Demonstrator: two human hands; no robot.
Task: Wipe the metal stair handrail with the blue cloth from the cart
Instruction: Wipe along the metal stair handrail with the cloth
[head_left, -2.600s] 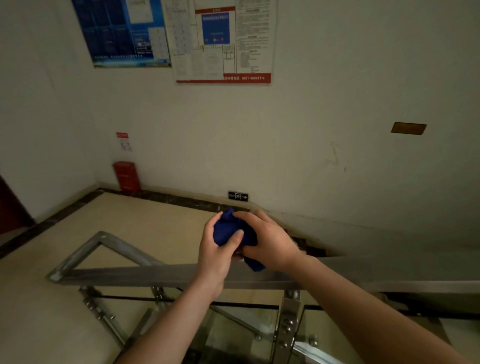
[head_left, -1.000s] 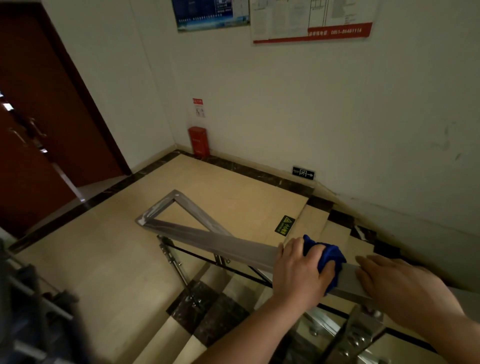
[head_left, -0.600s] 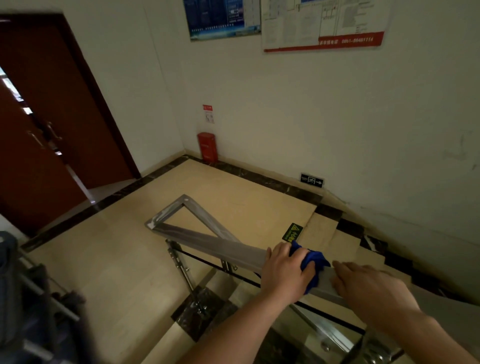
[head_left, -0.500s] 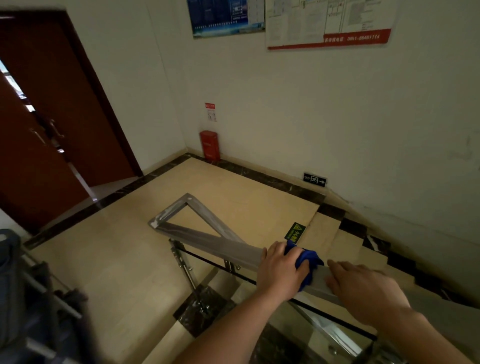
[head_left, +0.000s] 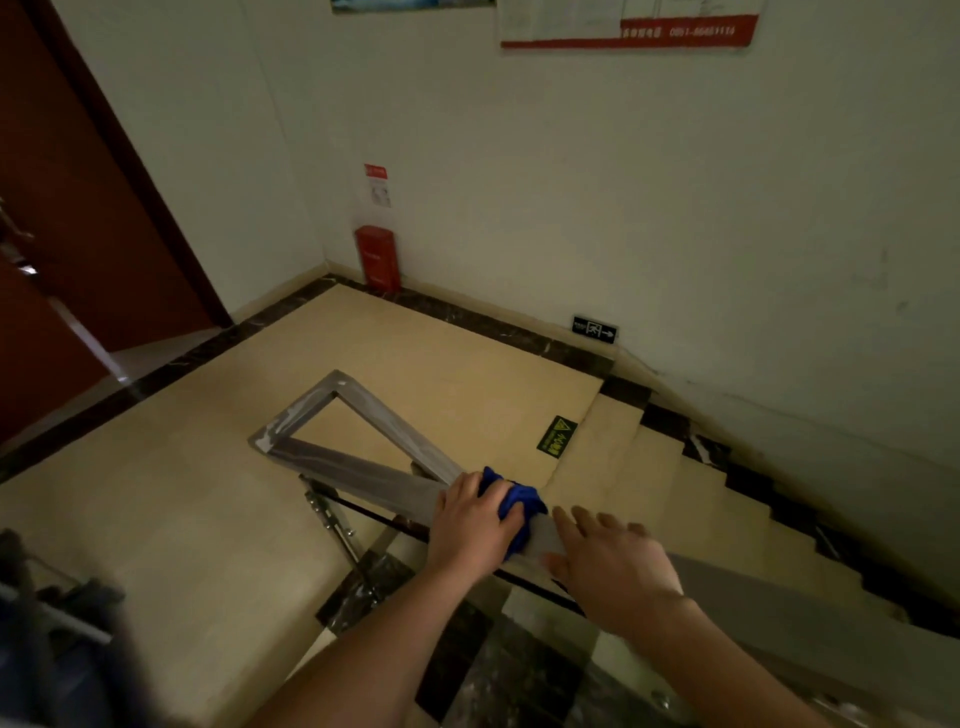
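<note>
The flat grey metal handrail (head_left: 363, 473) runs from a triangular bend at mid-left down to the lower right. A bunched blue cloth (head_left: 514, 501) lies on top of the rail. My left hand (head_left: 475, 522) covers the cloth and grips it against the rail, fingers curled over it. Just right of the cloth, my right hand (head_left: 610, 564) rests flat on the rail with its fingers straight and spread.
Glass panels and steel brackets (head_left: 332, 519) hang under the rail. Tan stairs (head_left: 675, 467) descend to the right beyond it. A red box (head_left: 377, 257) stands at the far wall, a dark red door (head_left: 78, 218) at left. A blurred cart (head_left: 47, 634) fills the lower-left corner.
My left hand has slid the cloth leftward along the rail toward the triangular bend. My right hand followed along the rail behind it. The view tilted slightly downward.
</note>
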